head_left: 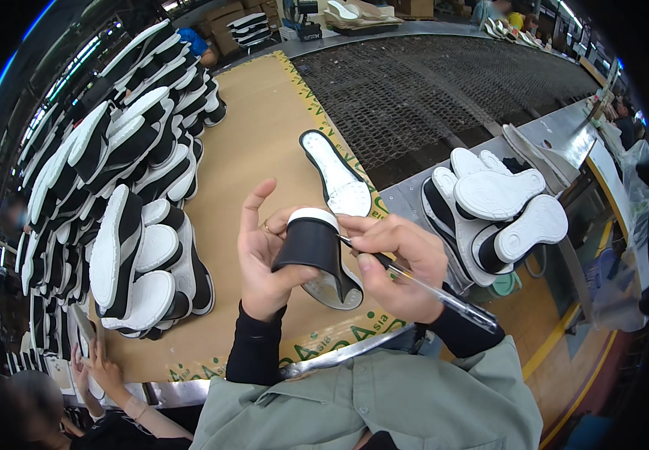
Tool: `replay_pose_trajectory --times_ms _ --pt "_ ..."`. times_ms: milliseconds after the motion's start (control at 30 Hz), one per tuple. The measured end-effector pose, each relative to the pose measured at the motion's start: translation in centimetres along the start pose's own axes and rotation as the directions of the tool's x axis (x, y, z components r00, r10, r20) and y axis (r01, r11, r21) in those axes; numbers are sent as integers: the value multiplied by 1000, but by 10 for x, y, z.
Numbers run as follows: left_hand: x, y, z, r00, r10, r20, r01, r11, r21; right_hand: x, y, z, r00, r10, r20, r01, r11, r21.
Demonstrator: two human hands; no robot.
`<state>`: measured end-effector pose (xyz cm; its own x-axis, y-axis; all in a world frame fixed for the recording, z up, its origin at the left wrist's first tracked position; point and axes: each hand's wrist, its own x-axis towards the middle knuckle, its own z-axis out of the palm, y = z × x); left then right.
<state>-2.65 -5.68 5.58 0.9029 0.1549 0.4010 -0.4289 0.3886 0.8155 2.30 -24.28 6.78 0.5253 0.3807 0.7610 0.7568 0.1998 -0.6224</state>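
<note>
Open cardboard [253,112] runs btwn the big stack of soles [140,127] on the L and the dark mesh [414,90], w/ one lone sole [347,187] lying nr that R edge. L hand [259,270] grips a black-and-white sole [311,244] above the board's front part, one finger raised, while R hand [412,259] pinches a pen-like tool [455,302], tip at the sole's side.

We wear a grey-green shirt [287,409]; beyond it show snug black sleeves [255,349] and, on our left hand [257,266], a thin gold-coloured ring [266,225].
</note>
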Motion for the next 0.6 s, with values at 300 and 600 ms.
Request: replay_pose_trajectory --times_ms 300,600 --pt "8 -10 -15 1000 6 -7 -6 999 41 -1 18 22 989 -118 -84 117 993 -18" --pt "12 -13 -34 1000 -16 -4 16 1000 -17 -1 27 27 985 -154 -79 143 981 -132"
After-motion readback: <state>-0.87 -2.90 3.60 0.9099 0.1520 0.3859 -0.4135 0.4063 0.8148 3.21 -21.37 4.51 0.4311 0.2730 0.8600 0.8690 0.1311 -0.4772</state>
